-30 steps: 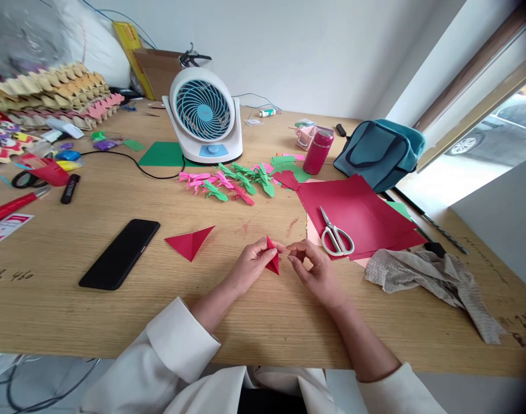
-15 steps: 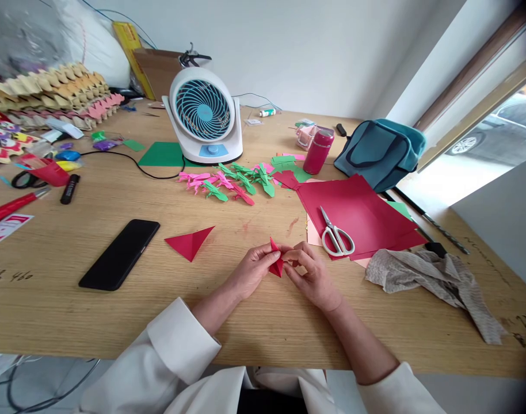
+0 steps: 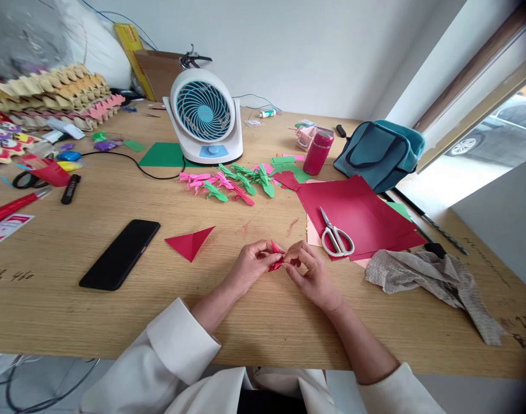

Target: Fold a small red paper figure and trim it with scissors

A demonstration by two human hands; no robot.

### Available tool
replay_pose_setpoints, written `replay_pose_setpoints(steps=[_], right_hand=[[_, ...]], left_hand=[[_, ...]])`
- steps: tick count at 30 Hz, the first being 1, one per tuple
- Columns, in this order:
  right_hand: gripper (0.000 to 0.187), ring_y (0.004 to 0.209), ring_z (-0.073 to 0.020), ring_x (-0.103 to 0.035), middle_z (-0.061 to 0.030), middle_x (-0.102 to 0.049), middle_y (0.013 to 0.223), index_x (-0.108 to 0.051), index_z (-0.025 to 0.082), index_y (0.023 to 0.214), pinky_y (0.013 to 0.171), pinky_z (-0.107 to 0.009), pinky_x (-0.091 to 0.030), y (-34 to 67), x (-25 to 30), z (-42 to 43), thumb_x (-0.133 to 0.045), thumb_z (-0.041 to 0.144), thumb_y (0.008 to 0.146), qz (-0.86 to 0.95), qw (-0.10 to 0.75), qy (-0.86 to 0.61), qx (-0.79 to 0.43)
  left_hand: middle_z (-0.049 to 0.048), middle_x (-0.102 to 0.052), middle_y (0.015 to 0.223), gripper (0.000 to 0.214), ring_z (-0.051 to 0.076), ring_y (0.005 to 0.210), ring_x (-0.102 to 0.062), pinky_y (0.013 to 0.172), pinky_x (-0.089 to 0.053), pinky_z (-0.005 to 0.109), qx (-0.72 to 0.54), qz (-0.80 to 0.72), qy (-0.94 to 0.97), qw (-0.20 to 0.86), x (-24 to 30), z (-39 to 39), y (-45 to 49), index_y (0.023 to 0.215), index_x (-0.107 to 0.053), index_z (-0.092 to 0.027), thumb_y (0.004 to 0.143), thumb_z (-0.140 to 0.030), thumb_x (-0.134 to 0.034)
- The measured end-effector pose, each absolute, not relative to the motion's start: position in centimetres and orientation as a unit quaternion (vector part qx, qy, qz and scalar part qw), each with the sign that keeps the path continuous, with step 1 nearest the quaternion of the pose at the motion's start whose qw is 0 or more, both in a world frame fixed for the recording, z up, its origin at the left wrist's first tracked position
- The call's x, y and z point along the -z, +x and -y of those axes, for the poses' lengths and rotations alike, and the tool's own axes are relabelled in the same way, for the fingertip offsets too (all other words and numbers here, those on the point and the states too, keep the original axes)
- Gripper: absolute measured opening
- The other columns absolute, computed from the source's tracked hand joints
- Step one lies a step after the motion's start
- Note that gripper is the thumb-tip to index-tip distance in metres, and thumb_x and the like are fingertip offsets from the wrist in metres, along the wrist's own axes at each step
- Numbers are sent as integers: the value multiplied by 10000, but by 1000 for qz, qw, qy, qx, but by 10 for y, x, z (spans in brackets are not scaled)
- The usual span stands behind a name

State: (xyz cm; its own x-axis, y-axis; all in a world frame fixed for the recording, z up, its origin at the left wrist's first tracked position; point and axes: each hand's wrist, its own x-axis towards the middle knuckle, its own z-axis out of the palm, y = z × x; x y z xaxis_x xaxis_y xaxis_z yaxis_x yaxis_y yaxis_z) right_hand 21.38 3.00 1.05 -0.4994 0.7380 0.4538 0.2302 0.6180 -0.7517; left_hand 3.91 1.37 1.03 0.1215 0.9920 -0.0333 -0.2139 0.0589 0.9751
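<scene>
A small piece of folded red paper (image 3: 275, 265) is pinched between my two hands above the front of the table. My left hand (image 3: 255, 265) grips its left side with thumb and fingers. On the right edge, the fingertips of my right hand (image 3: 308, 272) are closed on the same paper; part of it is hidden behind the fingers. To the left lies a flat red paper triangle (image 3: 190, 244) with a crease. Beyond my hands, several folded pink, green and red paper figures (image 3: 228, 183) lie in a cluster.
White-handled scissors (image 3: 337, 240) rest on red paper sheets (image 3: 358, 210) at right, beside a crumpled cloth (image 3: 418, 273). A black phone (image 3: 120, 254) lies at left. Farther back stand a fan (image 3: 205, 115), a red flask (image 3: 319, 152) and a teal bag (image 3: 377, 152).
The red paper's lower tip has folded up or turned, so less of it shows between my fingers. Both hands stay in nearly the same place.
</scene>
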Motion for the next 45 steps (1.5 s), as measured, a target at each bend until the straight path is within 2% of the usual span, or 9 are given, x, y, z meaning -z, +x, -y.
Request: replay_pose_setpoints(steps=[7,14,24,28,31,34,37,40,45], right_hand=[[82,722,-152,-549,-28,-601,832,-575,212,861,663,-294,-457,213,-10,-30,-573,247,934,761,414,-327,-378],[94,668,-139,-521,-13,-585,788,-580,209,850,633,-279,-437,215,-9,-30,-570,258,929,736,422,-354,-394],[29,667,-139,-527,-10,-587,789,-586,209,898,640,-280,-444,216,-5,-32,-587,236,907,734,434,-368,-371],[43,671,-137,-534,-10,-597,791,-604,206,907,644,-276,-450,216,-5,-32,-608,249,903,739,412,-375,-378],[61,674,-136,-541,-8,-602,790,-611,205,879,643,-274,-460,216,-7,-32,-608,259,907,745,405,-369,-381],[37,688,-143,-556,-13,-612,810,-606,213,886,649,-283,-475,216,-9,-31,-606,244,907,753,415,-363,-358],[16,705,-158,-569,-20,-608,814,-597,227,892,651,-301,-485,216,-9,-31,-602,216,902,777,419,-353,-310],[61,716,-162,-579,-25,-608,829,-589,236,928,651,-309,-492,215,-8,-30,-594,181,903,793,419,-339,-283],[70,725,-164,-571,-25,-609,841,-582,236,935,664,-313,-486,215,-9,-29,-600,177,902,788,427,-344,-281]], left_hand=[[37,-705,845,196,143,783,-627,741,-479,245,-503,-427,494,566,-7,-16,34,864,-706,-139,757,-294,-757],[53,-731,910,242,174,888,-665,831,-500,261,-494,-438,552,509,-16,-15,29,926,-716,-150,891,-365,-609],[52,-754,921,205,183,907,-690,838,-519,257,-482,-432,588,484,-16,-15,29,932,-740,-151,879,-275,-585],[51,-739,911,208,173,882,-676,805,-516,250,-478,-432,604,469,-20,-13,29,941,-743,-153,875,-250,-572],[62,-727,926,229,178,887,-668,798,-518,259,-473,-430,612,466,-22,-11,29,965,-735,-145,893,-280,-563],[83,-727,1014,290,202,982,-667,873,-519,292,-476,-424,599,484,-21,-9,29,1050,-703,-145,937,-346,-526],[95,-716,1062,310,217,1023,-661,883,-527,300,-476,-430,605,472,-19,-8,30,1114,-673,-155,919,-374,-574],[88,-705,1026,241,198,955,-669,818,-540,275,-476,-450,624,426,-15,-8,33,1051,-694,-162,892,-326,-617],[67,-691,957,185,172,913,-660,799,-534,264,-488,-437,638,405,-12,-9,33,986,-713,-168,918,-244,-558]])
